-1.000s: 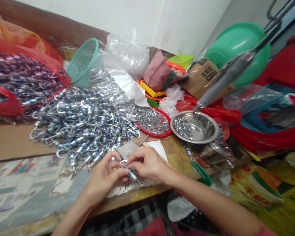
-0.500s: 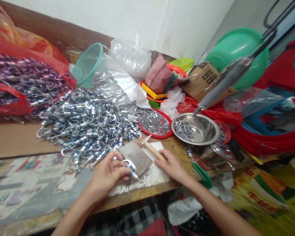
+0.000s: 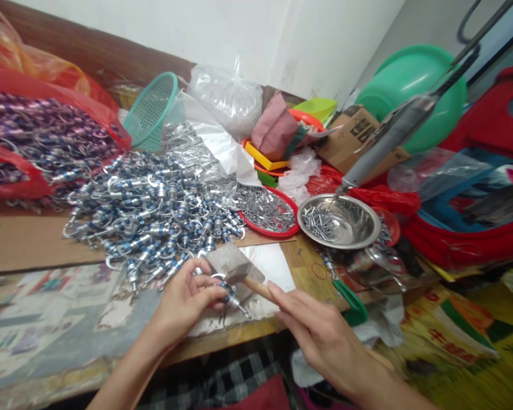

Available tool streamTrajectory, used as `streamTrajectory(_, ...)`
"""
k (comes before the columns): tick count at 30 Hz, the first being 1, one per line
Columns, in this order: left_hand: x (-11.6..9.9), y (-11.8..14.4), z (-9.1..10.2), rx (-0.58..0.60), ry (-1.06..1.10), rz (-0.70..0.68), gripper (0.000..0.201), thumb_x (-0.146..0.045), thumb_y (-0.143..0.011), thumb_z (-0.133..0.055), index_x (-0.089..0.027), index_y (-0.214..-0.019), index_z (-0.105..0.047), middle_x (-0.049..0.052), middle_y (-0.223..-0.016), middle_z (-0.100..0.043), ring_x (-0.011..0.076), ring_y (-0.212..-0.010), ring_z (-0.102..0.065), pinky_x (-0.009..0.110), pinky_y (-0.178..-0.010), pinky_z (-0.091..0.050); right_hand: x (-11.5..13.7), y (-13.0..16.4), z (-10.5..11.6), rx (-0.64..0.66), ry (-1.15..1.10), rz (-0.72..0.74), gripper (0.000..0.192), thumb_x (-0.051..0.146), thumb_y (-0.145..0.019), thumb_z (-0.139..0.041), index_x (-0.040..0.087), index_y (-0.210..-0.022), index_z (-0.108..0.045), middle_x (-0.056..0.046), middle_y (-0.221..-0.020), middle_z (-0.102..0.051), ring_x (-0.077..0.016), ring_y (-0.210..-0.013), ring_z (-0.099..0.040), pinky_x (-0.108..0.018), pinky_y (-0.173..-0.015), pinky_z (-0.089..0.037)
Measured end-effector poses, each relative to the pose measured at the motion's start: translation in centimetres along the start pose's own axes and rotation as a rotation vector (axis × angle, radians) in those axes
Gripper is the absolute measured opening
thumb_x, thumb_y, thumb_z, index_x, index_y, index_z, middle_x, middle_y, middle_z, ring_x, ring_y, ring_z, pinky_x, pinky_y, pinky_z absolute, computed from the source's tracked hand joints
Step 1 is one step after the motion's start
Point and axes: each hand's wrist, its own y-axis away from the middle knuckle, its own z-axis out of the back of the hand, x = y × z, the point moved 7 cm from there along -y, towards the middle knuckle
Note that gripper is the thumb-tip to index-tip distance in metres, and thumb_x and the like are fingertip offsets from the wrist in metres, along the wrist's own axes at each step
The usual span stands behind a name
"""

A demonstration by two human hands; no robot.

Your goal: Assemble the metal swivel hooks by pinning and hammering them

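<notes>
My left hand [image 3: 192, 296] pinches a blue and silver metal fitting [image 3: 236, 303] with a curved hook, over the near edge of a flat metal block [image 3: 222, 257]. In my right hand [image 3: 320, 327] is the wooden handle of a small hammer [image 3: 256, 286]. The hammer's head is over the block, close to the hook of the fitting; I cannot tell whether they touch. White paper [image 3: 277, 265] lies under the block. Beyond my left hand spreads a large heap of similar blue and silver fittings [image 3: 154, 210].
A red tray [image 3: 297, 230] of small metal pieces and a steel bowl [image 3: 363, 222] of pins stand behind the block. A grey hanging tool [image 3: 380, 145] reaches down to the bowl. Red bags [image 3: 111, 114] of purple fittings fill the left. A green-handled tool [image 3: 353, 302] lies right.
My right hand has lifted the hammer and brought its head left over the block, to the fitting. My left hand keeps its hold in nearly the same place.
</notes>
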Motion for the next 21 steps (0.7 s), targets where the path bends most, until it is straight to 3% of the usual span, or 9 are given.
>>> streamTrajectory(4, 0.1, 0.0, 0.1, -0.011, -0.008, 0.005, 0.042, -0.015, -0.055, -0.075, -0.021, -0.081, -0.043, -0.005, -0.056, -0.067, 0.0137, -0.051, -0.064, 0.026, -0.051, -0.054, -1.1, 0.4, -0.6, -0.031, -0.061, -0.046, 0.049, 0.013, -0.088, -0.04, 0.025, -0.136, -0.037, -0.007, -0.095, -0.064, -0.0177, -0.083, -0.062, -0.029, -0.074, -0.052)
streamTrajectory(9, -0.6, 0.3, 0.4, -0.028, -0.241, -0.037, 0.024, -0.021, -0.06, -0.072, -0.018, -0.082, -0.063, 0.002, -0.065, -0.072, 0.0196, -0.062, -0.066, 0.031, -0.062, -0.053, -5.9, -1.8, -0.4, -0.131, -0.189, -0.233, 0.046, 0.023, -0.084, -0.053, 0.021, -0.129, -0.047, -0.009, -0.117, -0.06, -0.0218, -0.104, -0.058, -0.037, -0.088, -0.047)
streamTrajectory(11, -1.4, 0.6, 0.9, -0.077, -0.43, -0.126, 0.012, -0.024, -0.062, -0.071, -0.02, -0.074, -0.07, 0.005, -0.07, -0.073, 0.0222, -0.068, -0.066, 0.033, -0.068, -0.052, -7.6, -3.5, -1.0, -0.066, -0.195, -0.262, 0.042, 0.025, -0.083, -0.053, 0.02, -0.125, -0.052, -0.01, -0.118, -0.061, -0.0229, -0.103, -0.059, -0.039, -0.087, -0.047)
streamTrajectory(14, -2.6, 1.0, 1.2, -0.139, -0.603, -0.303, 0.005, -0.026, -0.064, -0.07, -0.024, -0.065, -0.075, 0.006, -0.08, -0.071, 0.0242, -0.08, -0.064, 0.033, -0.076, -0.048, -8.9, -6.5, -1.4, 0.029, -0.077, -0.196, 0.028, 0.028, -0.086, -0.05, 0.021, -0.109, -0.064, -0.006, -0.1, -0.068, -0.0191, -0.089, -0.063, -0.033, -0.079, -0.048)
streamTrajectory(18, -3.3, 1.1, 0.6, -0.137, -0.671, -0.447, 0.006, -0.027, -0.064, -0.069, -0.027, -0.064, -0.076, 0.005, -0.081, -0.064, 0.0217, -0.077, -0.061, 0.028, -0.07, -0.047, -11.3, -11.3, 0.3, -0.173, 0.16, -0.235, 0.024, 0.018, -0.087, -0.047, 0.018, -0.1, -0.068, -0.008, -0.096, -0.065, -0.0176, -0.092, -0.058, -0.029, -0.083, -0.043)
streamTrajectory(21, -3.7, 1.1, -0.1, -0.107, -0.705, -0.477, 0.009, -0.024, -0.065, -0.069, -0.028, -0.068, -0.076, 0.004, -0.071, -0.064, 0.0197, -0.068, -0.06, 0.025, -0.062, -0.045, -13.7, -14.6, 0.6, -0.191, 0.177, -0.29, 0.018, 0.008, -0.078, -0.055, 0.015, -0.085, -0.071, -0.011, -0.09, -0.065, -0.0207, -0.093, -0.057, -0.031, -0.083, -0.041)
